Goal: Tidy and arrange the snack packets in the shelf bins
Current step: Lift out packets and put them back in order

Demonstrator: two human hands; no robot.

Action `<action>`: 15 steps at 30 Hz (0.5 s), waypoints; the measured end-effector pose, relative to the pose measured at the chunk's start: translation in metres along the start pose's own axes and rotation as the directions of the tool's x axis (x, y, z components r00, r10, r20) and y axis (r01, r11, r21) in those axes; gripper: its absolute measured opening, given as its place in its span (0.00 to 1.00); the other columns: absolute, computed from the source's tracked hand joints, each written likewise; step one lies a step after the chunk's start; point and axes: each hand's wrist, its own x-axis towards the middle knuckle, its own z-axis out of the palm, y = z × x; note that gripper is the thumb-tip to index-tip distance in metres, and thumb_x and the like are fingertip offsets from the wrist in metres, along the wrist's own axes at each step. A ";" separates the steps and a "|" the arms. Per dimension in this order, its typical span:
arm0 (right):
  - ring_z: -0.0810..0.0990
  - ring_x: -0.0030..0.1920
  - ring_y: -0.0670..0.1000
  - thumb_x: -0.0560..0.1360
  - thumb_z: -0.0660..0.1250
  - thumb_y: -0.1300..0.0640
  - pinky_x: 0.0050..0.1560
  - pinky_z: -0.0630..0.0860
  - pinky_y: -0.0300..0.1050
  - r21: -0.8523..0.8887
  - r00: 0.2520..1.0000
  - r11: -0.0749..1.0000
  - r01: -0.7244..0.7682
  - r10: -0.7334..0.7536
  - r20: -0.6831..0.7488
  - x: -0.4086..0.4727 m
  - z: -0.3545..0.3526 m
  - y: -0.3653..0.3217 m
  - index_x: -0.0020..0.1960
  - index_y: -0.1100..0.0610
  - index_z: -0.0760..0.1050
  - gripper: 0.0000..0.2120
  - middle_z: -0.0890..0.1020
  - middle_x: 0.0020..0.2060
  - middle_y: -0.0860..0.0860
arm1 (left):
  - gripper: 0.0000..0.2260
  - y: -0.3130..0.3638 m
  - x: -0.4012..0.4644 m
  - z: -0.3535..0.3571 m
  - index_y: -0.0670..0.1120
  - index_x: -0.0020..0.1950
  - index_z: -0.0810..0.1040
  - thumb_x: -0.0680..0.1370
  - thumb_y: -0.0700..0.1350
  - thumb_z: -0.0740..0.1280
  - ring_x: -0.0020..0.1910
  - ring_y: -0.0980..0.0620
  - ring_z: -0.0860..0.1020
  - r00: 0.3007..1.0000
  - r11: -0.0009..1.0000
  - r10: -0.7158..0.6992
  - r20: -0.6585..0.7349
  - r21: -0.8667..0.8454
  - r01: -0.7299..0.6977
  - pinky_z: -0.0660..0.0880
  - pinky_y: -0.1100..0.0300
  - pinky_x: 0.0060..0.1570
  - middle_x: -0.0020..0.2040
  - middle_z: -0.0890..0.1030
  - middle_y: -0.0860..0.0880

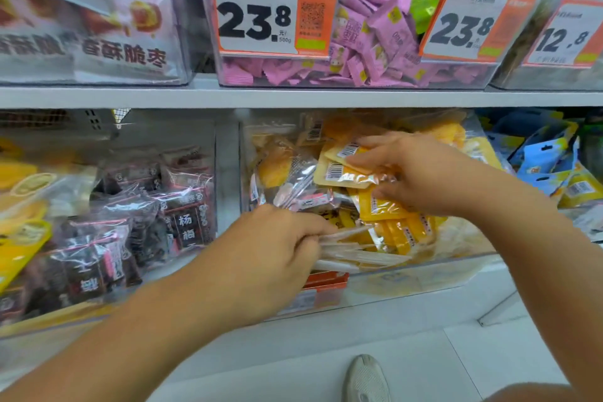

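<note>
so both hands were in the clear bin (424, 274) on the lower shelf, the one full of yellow snack packets (385, 206). the left hand (277, 248) was curled around a small bunch of flat packets (355, 251) near the front wall of the bin, pinching them by one end so they fanned out edge-on toward the middle. the right hand (421, 173) was further back and higher, fingers bent over a couple of pale yellow packets with barcodes (339, 170), thumb underneath from what i could tell, so it looked like it was grasping them rather than just resting on the pile.

my read on handling: these looked light and floppy, thin plastic film with a glossy finish, so probably slippery against each other. a stack would likely slide apart if held loosely. pinching a bunch by the sealed edge seemed sensible since that's the stiffest part, and squeezing the middle might crush whatever's inside. a few clear-wrapped ones (287, 173) sat on the left side of the same bin, mixed in with the yellow ones, so sorting wasn't done yet i'd guess.

neighbours: dark packets (140, 215) in the bin to the left, pink ones (375, 39) up top behind a 23.8 price tag (257, 10), blue bags (541, 153) off to the right.
</note>
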 end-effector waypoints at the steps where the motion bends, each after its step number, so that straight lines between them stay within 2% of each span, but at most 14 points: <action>1: 0.67 0.74 0.50 0.74 0.74 0.51 0.75 0.63 0.53 -0.018 1.000 1.000 -0.017 0.018 0.014 0.002 -0.002 0.000 0.71 0.37 0.71 0.28 0.65 0.76 0.42 | 0.16 -0.002 -0.002 0.001 0.60 0.63 0.79 0.84 0.48 0.55 0.37 0.59 0.79 1.000 1.000 0.000 0.006 0.006 0.000 0.77 0.61 0.42 0.39 0.83 0.56; 3: 0.74 0.68 0.51 0.73 0.70 0.42 0.69 0.70 0.51 -0.046 1.000 0.999 -0.023 0.023 -0.008 0.008 -0.003 -0.007 0.65 0.42 0.79 0.21 0.74 0.71 0.46 | 0.16 -0.003 -0.006 0.003 0.58 0.62 0.78 0.84 0.49 0.53 0.46 0.55 0.80 1.000 1.000 0.014 0.026 0.015 -0.015 0.78 0.55 0.51 0.48 0.84 0.53; 4: 0.78 0.61 0.52 0.72 0.65 0.36 0.63 0.75 0.52 -0.071 0.998 0.997 -0.033 0.028 -0.059 0.014 -0.003 -0.012 0.58 0.46 0.83 0.22 0.80 0.63 0.48 | 0.16 -0.003 -0.008 0.004 0.58 0.64 0.77 0.84 0.50 0.52 0.51 0.55 0.80 0.999 1.000 0.016 0.032 0.022 -0.017 0.77 0.54 0.55 0.53 0.84 0.53; 5: 0.80 0.53 0.52 0.69 0.60 0.31 0.56 0.79 0.54 -0.088 0.993 0.996 -0.035 0.024 -0.116 0.020 -0.002 -0.018 0.51 0.50 0.84 0.27 0.83 0.54 0.50 | 0.16 -0.002 -0.010 0.005 0.59 0.66 0.75 0.85 0.51 0.52 0.55 0.55 0.78 0.999 0.999 0.010 0.032 0.034 -0.011 0.76 0.54 0.58 0.57 0.82 0.55; 6: 0.81 0.49 0.52 0.68 0.58 0.29 0.51 0.80 0.54 -0.099 0.988 0.995 -0.018 0.002 -0.154 0.028 0.001 -0.026 0.47 0.53 0.84 0.30 0.84 0.49 0.50 | 0.17 -0.002 -0.012 0.006 0.61 0.69 0.72 0.85 0.52 0.51 0.59 0.56 0.77 1.000 0.999 0.005 0.024 0.046 -0.006 0.74 0.54 0.61 0.61 0.81 0.58; 7: 0.81 0.50 0.52 0.68 0.61 0.29 0.51 0.80 0.54 -0.096 0.984 0.995 0.020 -0.037 -0.177 0.035 0.004 -0.034 0.48 0.52 0.83 0.29 0.83 0.49 0.50 | 0.17 -0.001 -0.014 0.007 0.62 0.71 0.70 0.85 0.52 0.50 0.62 0.57 0.75 1.000 0.999 0.008 0.017 0.054 -0.009 0.73 0.54 0.63 0.64 0.79 0.59; 8: 0.80 0.54 0.52 0.69 0.66 0.32 0.54 0.79 0.54 -0.079 0.982 0.993 0.084 -0.096 -0.165 0.042 0.007 -0.043 0.54 0.50 0.82 0.25 0.82 0.54 0.49 | 0.17 -0.001 -0.015 0.008 0.62 0.72 0.69 0.85 0.53 0.50 0.64 0.56 0.74 1.000 0.998 0.010 0.019 0.057 -0.011 0.72 0.53 0.64 0.66 0.77 0.60; 9: 0.78 0.60 0.51 0.69 0.71 0.36 0.59 0.77 0.54 -0.070 0.981 0.986 0.150 -0.157 -0.116 0.048 0.011 -0.052 0.61 0.47 0.80 0.25 0.80 0.60 0.48 | 0.17 -0.001 -0.016 0.008 0.62 0.72 0.68 0.85 0.53 0.50 0.64 0.55 0.74 1.000 0.998 0.012 0.025 0.054 -0.013 0.72 0.53 0.64 0.67 0.77 0.59; 11: 0.74 0.67 0.51 0.67 0.77 0.43 0.66 0.73 0.52 -0.056 0.978 0.977 0.208 -0.205 0.047 0.059 0.016 -0.064 0.69 0.44 0.74 0.32 0.75 0.68 0.46 | 0.16 -0.003 -0.017 0.007 0.59 0.69 0.70 0.85 0.53 0.50 0.62 0.52 0.75 0.999 0.998 0.024 0.024 0.059 -0.025 0.74 0.51 0.61 0.64 0.78 0.57; 13: 0.72 0.69 0.51 0.67 0.79 0.48 0.67 0.71 0.50 -0.065 0.967 0.978 0.198 -0.184 0.176 0.065 0.021 -0.068 0.71 0.43 0.72 0.34 0.73 0.70 0.45 | 0.14 -0.006 -0.018 0.007 0.55 0.64 0.72 0.85 0.53 0.49 0.58 0.49 0.77 0.999 0.996 0.023 0.028 0.087 -0.025 0.75 0.49 0.58 0.59 0.79 0.54; 15: 0.72 0.69 0.50 0.69 0.78 0.50 0.67 0.71 0.48 -0.061 0.966 0.978 0.201 -0.188 0.180 0.069 0.027 -0.065 0.69 0.44 0.75 0.30 0.75 0.69 0.45 | 0.14 -0.008 -0.019 0.006 0.54 0.62 0.72 0.85 0.53 0.49 0.56 0.48 0.77 1.000 0.991 0.019 0.023 0.131 -0.022 0.75 0.48 0.56 0.58 0.80 0.53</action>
